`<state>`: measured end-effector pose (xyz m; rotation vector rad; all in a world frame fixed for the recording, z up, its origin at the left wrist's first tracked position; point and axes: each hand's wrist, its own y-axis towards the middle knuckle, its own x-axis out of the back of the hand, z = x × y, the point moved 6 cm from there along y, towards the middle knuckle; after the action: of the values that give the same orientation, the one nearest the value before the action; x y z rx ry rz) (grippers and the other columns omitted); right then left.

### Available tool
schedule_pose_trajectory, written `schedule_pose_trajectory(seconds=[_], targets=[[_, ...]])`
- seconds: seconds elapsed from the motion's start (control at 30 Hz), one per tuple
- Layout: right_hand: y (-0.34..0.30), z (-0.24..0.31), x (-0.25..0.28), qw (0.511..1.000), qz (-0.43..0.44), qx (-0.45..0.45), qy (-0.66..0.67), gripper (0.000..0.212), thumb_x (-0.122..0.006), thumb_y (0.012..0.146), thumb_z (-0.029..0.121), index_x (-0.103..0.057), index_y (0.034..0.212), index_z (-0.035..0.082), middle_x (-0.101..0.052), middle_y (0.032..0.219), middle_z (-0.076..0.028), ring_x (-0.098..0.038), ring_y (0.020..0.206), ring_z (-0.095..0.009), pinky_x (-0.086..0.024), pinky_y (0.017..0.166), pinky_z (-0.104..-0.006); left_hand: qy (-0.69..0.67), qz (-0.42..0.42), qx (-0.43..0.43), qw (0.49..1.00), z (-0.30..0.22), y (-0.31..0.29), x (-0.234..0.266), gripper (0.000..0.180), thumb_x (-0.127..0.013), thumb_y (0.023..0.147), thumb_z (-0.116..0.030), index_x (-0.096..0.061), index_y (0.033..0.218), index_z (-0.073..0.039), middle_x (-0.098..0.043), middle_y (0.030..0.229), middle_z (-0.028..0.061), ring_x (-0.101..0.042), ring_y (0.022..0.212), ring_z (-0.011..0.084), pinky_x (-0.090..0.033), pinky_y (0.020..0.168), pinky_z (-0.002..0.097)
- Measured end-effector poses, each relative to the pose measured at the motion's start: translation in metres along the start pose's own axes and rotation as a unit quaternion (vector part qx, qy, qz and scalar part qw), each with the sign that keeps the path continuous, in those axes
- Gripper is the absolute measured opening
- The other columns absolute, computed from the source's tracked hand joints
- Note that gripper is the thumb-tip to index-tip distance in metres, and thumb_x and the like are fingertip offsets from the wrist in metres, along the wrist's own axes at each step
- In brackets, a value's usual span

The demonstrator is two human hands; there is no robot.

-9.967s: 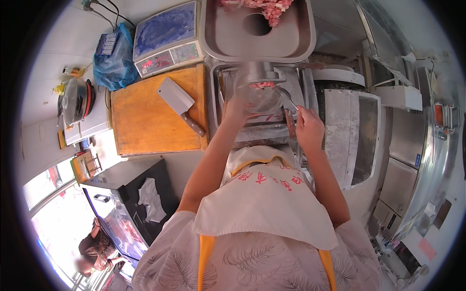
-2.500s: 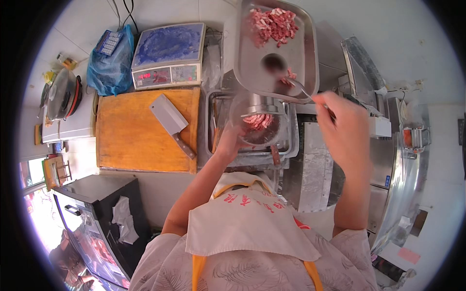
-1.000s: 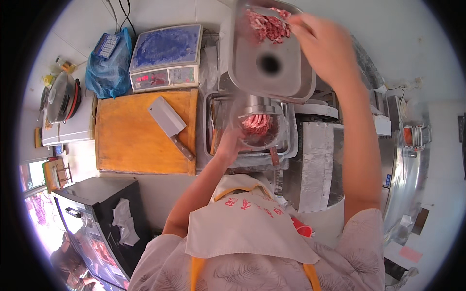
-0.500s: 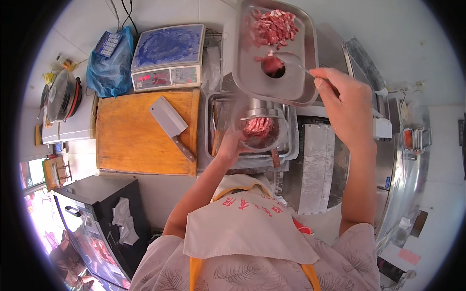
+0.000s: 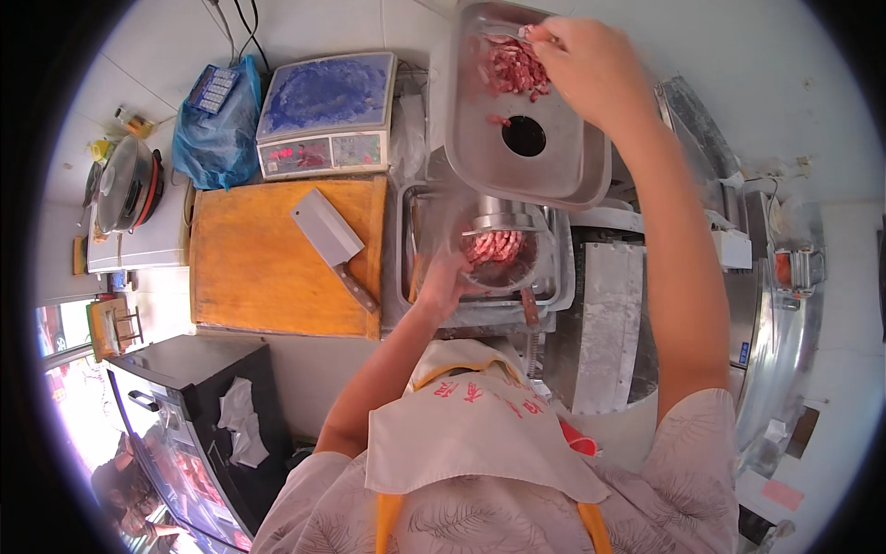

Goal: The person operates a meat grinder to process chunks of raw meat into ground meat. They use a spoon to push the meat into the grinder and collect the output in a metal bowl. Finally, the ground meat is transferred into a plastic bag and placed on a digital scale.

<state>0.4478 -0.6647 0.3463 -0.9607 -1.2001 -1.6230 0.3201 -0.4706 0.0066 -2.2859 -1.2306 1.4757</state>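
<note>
My left hand (image 5: 445,284) is closed on the side of a clear plastic container (image 5: 533,270), held under the metal outlet of a meat grinder (image 5: 503,214). Strands of minced meat (image 5: 492,246) hang at that outlet, inside the container. Above is the grinder's steel feed tray (image 5: 572,171), with a round dark feed hole (image 5: 524,136). A pile of cut red meat (image 5: 517,69) lies at the tray's far end, and a small piece sits beside the hole. My right hand (image 5: 581,69) reaches over the tray, fingers pinched on a thin metal spoon (image 5: 501,38) by the pile; its bowl is mostly hidden.
A cleaver (image 5: 328,233) lies on a wooden cutting board (image 5: 240,268) to the left. Behind the board are a scale (image 5: 323,97) and a blue plastic bag (image 5: 217,148). A steel pan (image 5: 406,268) is below the grinder. A glass-fronted cabinet (image 5: 189,369) stands near left.
My right hand has moved away from me with the spoon, from the feed hole to the meat pile. Meat at the hole has gone down, leaving the hole dark. My left hand stays put.
</note>
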Motion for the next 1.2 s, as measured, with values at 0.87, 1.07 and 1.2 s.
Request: schedule_pose_trajectory(seconds=[0.87,1.07,1.2], targets=[[-0.050,-0.003,0.006,0.997,-0.016,0.006,0.078,0.024,-0.060,0.102,0.021,-0.078,0.109,0.006,-0.072,0.088,-0.022,-0.071,0.084,-0.044,-0.054,0.077,-0.0506,0.024,-0.005,0.011,1.000,-0.015,-0.011,-0.008,0.047,-0.050,0.088,-0.003,-0.052,0.135,-0.002,-0.064,0.127,0.0162,-0.067,0.118,0.0334,-0.064,0.093,0.0522],[-0.105,0.004,0.039,0.996,0.067,-0.026,0.047,0.020,-0.062,0.101,0.015,-0.077,0.109,0.004,-0.074,0.089,-0.021,-0.071,0.081,-0.042,-0.054,0.075,-0.0483,0.023,-0.024,0.004,0.999,-0.005,-0.001,0.005,0.053,-0.049,0.087,-0.003,-0.051,0.139,-0.001,-0.063,0.130,0.0165,-0.067,0.118,0.0331,-0.064,0.092,0.0515],[-0.120,0.008,0.055,0.990,0.049,-0.099,0.089,0.017,-0.065,0.099,0.011,-0.075,0.109,0.001,-0.074,0.091,-0.020,-0.070,0.078,-0.039,-0.055,0.074,-0.0455,0.023,-0.018,0.010,1.000,-0.001,0.004,0.009,0.054,-0.049,0.086,-0.002,-0.050,0.140,-0.001,-0.063,0.131,0.0175,-0.067,0.119,0.0339,-0.064,0.094,0.0535]])
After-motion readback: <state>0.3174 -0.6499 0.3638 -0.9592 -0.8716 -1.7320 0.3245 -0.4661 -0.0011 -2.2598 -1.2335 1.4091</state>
